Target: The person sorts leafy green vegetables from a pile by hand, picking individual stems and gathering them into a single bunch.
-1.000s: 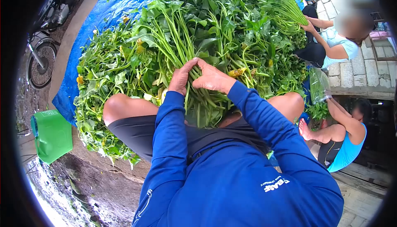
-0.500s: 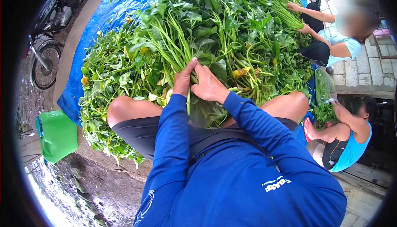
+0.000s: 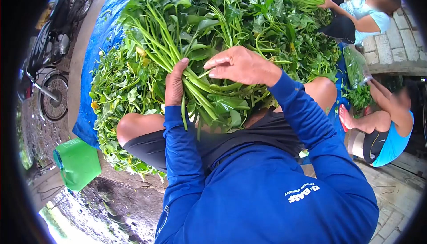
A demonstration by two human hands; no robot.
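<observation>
My left hand (image 3: 176, 82) is wrapped round the stems of a bunch of leafy greens (image 3: 160, 48), thumb on top. The bunch's leafy tops point up and left, and its cut ends (image 3: 204, 102) hang over my lap. Just to the right, my right hand (image 3: 242, 66) has its thumb and forefinger brought near each other at a thin stem beside the bunch. The grip on that stem is small and partly hidden. Under and beyond both hands spreads a large heap of the same greens (image 3: 262, 26), with some yellowed leaves in it.
The heap lies on a blue tarp (image 3: 89, 115). A green plastic container (image 3: 80, 166) stands at left, below a parked motorcycle (image 3: 53, 62). At right, one person (image 3: 364, 15) holds another bunch; a second person (image 3: 393, 133) sits by a clear bag of greens (image 3: 354, 66).
My hands have moved apart: the left shifted left with the bunch, the right went up and right. The bunch now tilts more to the left. My view has also turned slightly.
</observation>
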